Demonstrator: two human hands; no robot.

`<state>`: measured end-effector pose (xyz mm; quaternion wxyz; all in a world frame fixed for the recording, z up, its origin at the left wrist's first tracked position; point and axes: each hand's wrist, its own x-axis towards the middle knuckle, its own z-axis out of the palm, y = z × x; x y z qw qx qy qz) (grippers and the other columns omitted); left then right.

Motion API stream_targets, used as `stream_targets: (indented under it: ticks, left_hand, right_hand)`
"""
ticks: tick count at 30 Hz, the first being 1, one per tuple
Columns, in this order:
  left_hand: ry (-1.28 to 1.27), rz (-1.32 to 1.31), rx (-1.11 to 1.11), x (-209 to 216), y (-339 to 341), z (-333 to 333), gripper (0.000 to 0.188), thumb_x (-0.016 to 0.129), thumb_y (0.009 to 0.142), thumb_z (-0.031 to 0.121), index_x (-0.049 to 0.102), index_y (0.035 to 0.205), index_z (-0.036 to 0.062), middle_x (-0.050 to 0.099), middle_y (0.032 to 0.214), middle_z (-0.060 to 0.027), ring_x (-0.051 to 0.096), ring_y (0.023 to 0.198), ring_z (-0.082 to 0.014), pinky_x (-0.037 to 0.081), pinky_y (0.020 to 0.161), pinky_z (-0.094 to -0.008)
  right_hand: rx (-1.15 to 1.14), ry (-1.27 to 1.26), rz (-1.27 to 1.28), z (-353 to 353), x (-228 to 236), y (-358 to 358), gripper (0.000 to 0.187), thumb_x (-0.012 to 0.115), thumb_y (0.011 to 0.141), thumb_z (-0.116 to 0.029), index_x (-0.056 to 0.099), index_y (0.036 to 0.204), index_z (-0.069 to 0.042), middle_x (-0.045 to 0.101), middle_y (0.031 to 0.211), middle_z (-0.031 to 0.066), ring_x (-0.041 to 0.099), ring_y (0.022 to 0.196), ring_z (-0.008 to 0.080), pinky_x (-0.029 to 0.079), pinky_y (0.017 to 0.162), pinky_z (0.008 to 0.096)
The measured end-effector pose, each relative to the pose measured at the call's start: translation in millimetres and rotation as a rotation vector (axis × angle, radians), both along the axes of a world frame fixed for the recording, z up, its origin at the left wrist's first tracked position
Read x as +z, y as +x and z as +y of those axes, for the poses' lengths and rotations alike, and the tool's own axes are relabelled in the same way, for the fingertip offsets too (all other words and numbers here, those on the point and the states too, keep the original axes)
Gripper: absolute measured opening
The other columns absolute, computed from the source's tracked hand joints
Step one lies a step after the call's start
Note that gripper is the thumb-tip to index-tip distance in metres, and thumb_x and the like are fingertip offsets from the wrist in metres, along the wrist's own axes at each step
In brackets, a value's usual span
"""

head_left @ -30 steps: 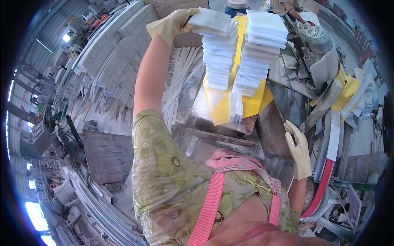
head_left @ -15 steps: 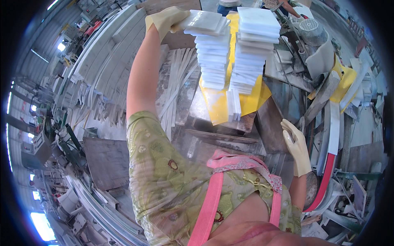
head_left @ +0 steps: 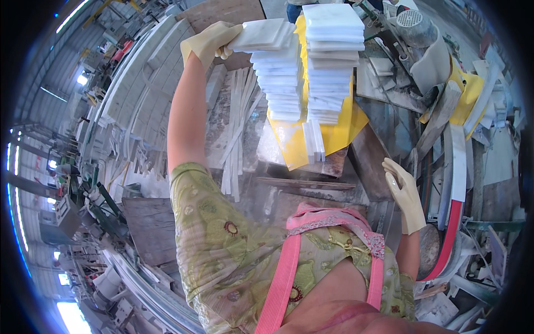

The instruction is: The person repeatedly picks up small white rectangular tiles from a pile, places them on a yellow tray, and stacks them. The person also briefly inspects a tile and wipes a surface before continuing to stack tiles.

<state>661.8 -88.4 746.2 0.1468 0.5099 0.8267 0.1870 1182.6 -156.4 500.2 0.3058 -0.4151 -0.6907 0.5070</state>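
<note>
White stone tiles rise in two tall stacks, a left stack (head_left: 279, 83) and a right stack (head_left: 328, 78). At the top of the left stack, my gloved left hand (head_left: 212, 42) is closed on the left edge of a white tile (head_left: 260, 34), which juts out past the tiles under it. Part of its fingers is hidden by the tile. My gloved right hand (head_left: 404, 195) hangs off to the right, away from the stacks, fingers stretched out and holding nothing. A few narrow white tiles (head_left: 314, 142) stand on edge before the stacks.
Yellow sheeting (head_left: 344, 129) lies under and between the stacks. Long thin stone strips (head_left: 236, 128) lie to their left, beside long pale slabs (head_left: 130, 78). At right are a motor housing (head_left: 414, 28) and a curved red-and-white guard (head_left: 448, 239). Another person (head_left: 297, 11) is partly visible beyond the stacks.
The view has shifted, so the stacks sit a little farther left. My left hand stays on the top tile, which sticks out slightly more to the left. My right hand has barely moved.
</note>
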Motion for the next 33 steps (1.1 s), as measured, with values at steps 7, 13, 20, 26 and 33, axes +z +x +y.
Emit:
stream_targets:
  ticks: [7, 13, 20, 26, 33]
  left_hand:
    - [0.079, -0.018, -0.062, -3.1, 1.4, 1.6, 0.042, 0.052, 0.098, 0.042, 0.072, 0.097, 0.0047, 0.068, 0.069, -0.0084, 0.064, 0.052, -0.0137, 0.046, 0.047, -0.0243]
    - [0.074, 0.061, -0.037, -3.7, 9.6, 0.5, 0.048, 0.05, 0.093, 0.04, 0.07, 0.098, -0.0031, 0.07, 0.09, -0.0119, 0.068, 0.059, -0.0201, 0.055, 0.068, -0.0326]
    - [0.002, 0.173, -0.032, 1.1, 14.4, 4.7, 0.048, 0.048, 0.092, 0.038, 0.068, 0.098, -0.0052, 0.068, 0.09, -0.0159, 0.069, 0.063, -0.0217, 0.055, 0.07, -0.0344]
    - [0.116, 0.134, -0.062, -4.6, 16.2, -6.0, 0.047, 0.047, 0.093, 0.038, 0.068, 0.098, -0.0044, 0.068, 0.089, -0.0143, 0.07, 0.066, -0.0238, 0.055, 0.072, -0.0358]
    - [0.918, -0.339, -0.006, -34.1, -62.9, -3.7, 0.037, 0.072, 0.085, 0.039, 0.078, 0.108, 0.0112, 0.077, 0.103, -0.0147, 0.073, 0.095, -0.0229, 0.055, 0.086, -0.0379]
  right_hand:
    - [0.006, -0.039, 0.016, 6.3, -12.1, 6.3, 0.044, 0.062, 0.1, -0.008, 0.055, 0.141, 0.004, 0.066, 0.133, 0.02, 0.062, 0.125, 0.024, 0.046, 0.106, 0.0315]
    - [-0.016, -0.05, 0.021, 8.6, -19.8, 11.4, 0.043, 0.062, 0.1, -0.008, 0.055, 0.141, 0.004, 0.066, 0.133, 0.0196, 0.063, 0.124, 0.0235, 0.046, 0.106, 0.0313]
    - [-0.053, -0.054, 0.028, 6.9, -28.2, 25.0, 0.042, 0.062, 0.1, -0.009, 0.056, 0.14, 0.005, 0.067, 0.131, 0.019, 0.063, 0.123, 0.0229, 0.046, 0.106, 0.0308]
    - [-0.123, -0.016, -0.007, 4.7, -34.6, 45.5, 0.04, 0.06, 0.102, -0.01, 0.057, 0.138, 0.005, 0.068, 0.13, 0.0164, 0.063, 0.122, 0.0205, 0.045, 0.106, 0.03]
    - [-0.38, -0.001, -0.089, -16.5, -34.9, 122.8, 0.037, 0.056, 0.106, -0.013, 0.058, 0.139, 0.004, 0.068, 0.13, 0.0143, 0.063, 0.122, 0.0208, 0.045, 0.107, 0.0317]
